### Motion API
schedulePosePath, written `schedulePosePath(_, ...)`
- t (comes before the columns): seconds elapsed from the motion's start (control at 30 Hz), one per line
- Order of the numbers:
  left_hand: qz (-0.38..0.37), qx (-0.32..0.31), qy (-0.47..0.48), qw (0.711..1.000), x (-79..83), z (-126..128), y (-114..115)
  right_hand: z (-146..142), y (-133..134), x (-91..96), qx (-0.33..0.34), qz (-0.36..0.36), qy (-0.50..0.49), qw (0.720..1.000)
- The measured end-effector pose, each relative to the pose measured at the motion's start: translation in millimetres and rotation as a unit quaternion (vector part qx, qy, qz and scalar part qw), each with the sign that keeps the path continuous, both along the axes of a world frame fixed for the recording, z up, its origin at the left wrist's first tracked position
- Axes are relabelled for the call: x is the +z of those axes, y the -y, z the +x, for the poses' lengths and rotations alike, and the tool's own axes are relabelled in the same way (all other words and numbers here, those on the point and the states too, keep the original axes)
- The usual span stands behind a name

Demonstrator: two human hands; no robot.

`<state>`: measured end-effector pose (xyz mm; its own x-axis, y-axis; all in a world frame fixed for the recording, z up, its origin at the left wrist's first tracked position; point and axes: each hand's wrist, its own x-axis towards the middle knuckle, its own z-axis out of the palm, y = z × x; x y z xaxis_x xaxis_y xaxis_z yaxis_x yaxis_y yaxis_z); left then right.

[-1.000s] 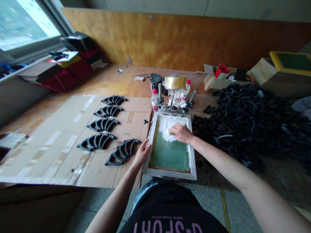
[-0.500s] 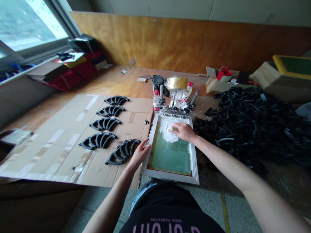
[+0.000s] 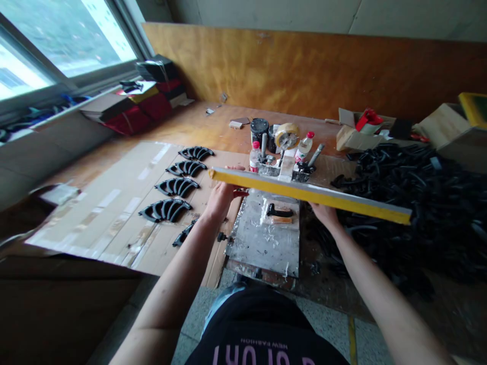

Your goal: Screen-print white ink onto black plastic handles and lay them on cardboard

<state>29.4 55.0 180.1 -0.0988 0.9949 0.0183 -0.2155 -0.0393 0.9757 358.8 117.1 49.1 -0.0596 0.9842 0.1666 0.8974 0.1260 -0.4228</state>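
The yellow-edged printing screen frame [image 3: 323, 198] is tilted up on its hinge, its front edge level with my view. My left hand [image 3: 220, 198] grips the frame's left side and holds it raised. My right hand [image 3: 323, 215] is under the frame's right part; its fingers are hidden behind the edge. Below lies the metal base plate [image 3: 262, 243], smeared with white ink. On it a small black part [image 3: 279, 211] sits in a tan holder.
Several black curved parts [image 3: 178, 185] lie in a row on cardboard [image 3: 114, 213] to the left. A large heap of black parts [image 3: 411, 187] fills the right. Bottles [image 3: 254, 157], a black can [image 3: 259, 132] and a tape roll [image 3: 287, 136] stand behind the hinge. Boxes at back right.
The screen lay flat with my right hand spreading white ink on it. Now the screen is swung up, baring the base plate and black part. The view has shifted left.
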Motion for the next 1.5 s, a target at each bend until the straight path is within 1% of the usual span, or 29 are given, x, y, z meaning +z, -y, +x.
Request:
schedulePosePath(0.07, -0.011, 0.003, 0.007, 1.0, 4.0, 6.4, -7.5, -19.2, 21.7, -20.5, 0.084, -0.003, -0.007, 0.996)
schedulePosePath(0.1, -0.014, 0.013, 0.012, 1.0, 3.1, 8.7, -7.7, -29.0, 30.0, -26.5, 0.125, -0.003, -0.003, 0.992)
schedulePosePath(0.17, -0.02, 0.048, 0.021, 0.998, -6.1, 12.6, 0.1, -44.1, 40.2, -28.8, 0.184, -0.003, 0.014, 0.983)
schedulePosePath(0.2, -0.035, 0.06, 0.022, 0.997, -14.4, 14.6, 8.4, -49.2, 43.0, -25.7, 0.192, -0.002, 0.021, 0.981)
schedulePosePath(0.23, -0.065, 0.054, 0.017, 0.996, -24.7, 17.0, 19.4, -53.6, 45.1, -20.5, 0.194, 0.001, 0.023, 0.981)
schedulePosePath(0.27, -0.109, 0.029, 0.011, 0.994, -36.6, 19.9, 32.4, -58.6, 47.6, -14.0, 0.194, 0.008, 0.017, 0.981)
schedulePosePath(0.33, -0.209, -0.049, 0.006, 0.977, -62.5, 27.1, 61.1, -75.1, 56.4, -0.2, 0.214, 0.035, 0.003, 0.976)
schedulePosePath(0.37, -0.243, -0.074, 0.018, 0.967, -75.3, 30.4, 75.0, -87.8, 63.6, 5.7, 0.238, 0.051, 0.001, 0.97)
schedulePosePath(0.4, -0.261, -0.073, 0.037, 0.962, -87.5, 32.6, 87.5, -103.4, 72.8, 10.4, 0.273, 0.065, 0.004, 0.96)
schedulePosePath(0.43, -0.269, -0.045, 0.057, 0.96, -99.0, 32.6, 98.5, -121.3, 83.4, 13.5, 0.314, 0.075, 0.011, 0.946)
schedulePosePath(0.5, -0.273, 0.058, 0.079, 0.957, -120.1, 22.4, 116.7, -161.0, 104.6, 14.5, 0.397, 0.082, 0.022, 0.914)
schedulePosePath(0.57, -0.278, 0.158, 0.069, 0.945, -140.2, -3.5, 133.2, -201.0, 118.9, 8.6, 0.45, 0.067, 0.016, 0.89)
schedulePosePath(0.63, -0.298, 0.218, 0.024, 0.929, -160.8, -41.9, 150.7, -237.8, 121.5, -2.3, 0.473, 0.041, 0.008, 0.88)
schedulePosePath(0.67, -0.319, 0.238, -0.009, 0.918, -171.2, -63.1, 159.6, -254.8, 118.6, -8.9, 0.476, 0.027, 0.007, 0.879)
schedulePosePath(0.77, -0.4, 0.275, -0.099, 0.868, -200.4, -120.3, 182.4, -301.1, 100.7, -29.8, 0.473, -0.014, 0.034, 0.88)
schedulePosePath(0.83, -0.433, 0.28, -0.119, 0.849, -215.7, -145.4, 190.2, -328.0, 88.4, -42.1, 0.462, -0.043, 0.072, 0.883)
schedulePosePath(0.9, -0.449, 0.27, -0.126, 0.843, -226.8, -159.1, 191.3, -350.0, 80.5, -51.7, 0.446, -0.073, 0.121, 0.884)
schedulePosePath(0.97, -0.458, 0.254, -0.131, 0.842, -234.5, -164.8, 188.2, -365.3, 78.3, -58.3, 0.432, -0.094, 0.162, 0.882)
schedulePosePath(1.07, -0.459, 0.241, -0.125, 0.846, -241.5, -166.9, 182.1, -377.5, 83.6, -63.8, 0.415, -0.099, 0.189, 0.884)
schedulePosePath(1.2, -0.454, 0.238, -0.103, 0.852, -244.3, -167.9, 177.7, -388.4, 94.4, -66.7, 0.37, -0.099, 0.195, 0.903)
schedulePosePath(1.3, -0.45, 0.241, -0.087, 0.855, -244.4, -168.5, 176.6, -396.8, 96.6, -66.8, 0.341, -0.104, 0.201, 0.912)
schedulePosePath(1.4, -0.447, 0.246, -0.079, 0.857, -246.0, -168.9, 176.8, -397.8, 92.8, -65.2, 0.329, -0.111, 0.207, 0.915)
schedulePosePath(1.5, -0.447, 0.254, -0.079, 0.854, -249.1, -169.4, 177.4, -391.7, 88.2, -63.9, 0.329, -0.114, 0.219, 0.911)
